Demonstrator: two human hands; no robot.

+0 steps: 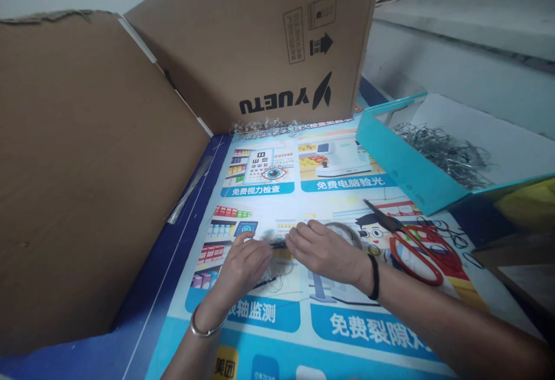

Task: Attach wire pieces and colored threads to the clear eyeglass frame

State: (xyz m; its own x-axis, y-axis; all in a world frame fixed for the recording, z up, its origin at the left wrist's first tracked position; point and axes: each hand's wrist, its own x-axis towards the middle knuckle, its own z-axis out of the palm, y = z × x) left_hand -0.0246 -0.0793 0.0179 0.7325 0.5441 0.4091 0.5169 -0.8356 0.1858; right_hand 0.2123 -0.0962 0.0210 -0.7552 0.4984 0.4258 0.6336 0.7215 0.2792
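Observation:
Close together over the printed sheet, my left hand (245, 261) and my right hand (323, 250) are both closed. A thin dark strip (278, 244) runs between their fingertips, partly hidden by the fingers; its exact kind is unclear. Fine wire-like strands (284, 273) hang loosely below it. Another thin dark piece (265, 282) lies beside my left hand. Just behind my right hand rests a grey coil (347, 232). Scissors with red-orange handles (433, 279) lie to the right, blades pointing away to the left.
Tall cardboard panels (260, 39) stand at the left and back. Small clear bits (264, 125) line their base. A turquoise box (399, 160) on the right contains tangled silvery strands (446, 154). Black loops (451, 227) lie by the scissors; a strand bundle (186, 195) lies left.

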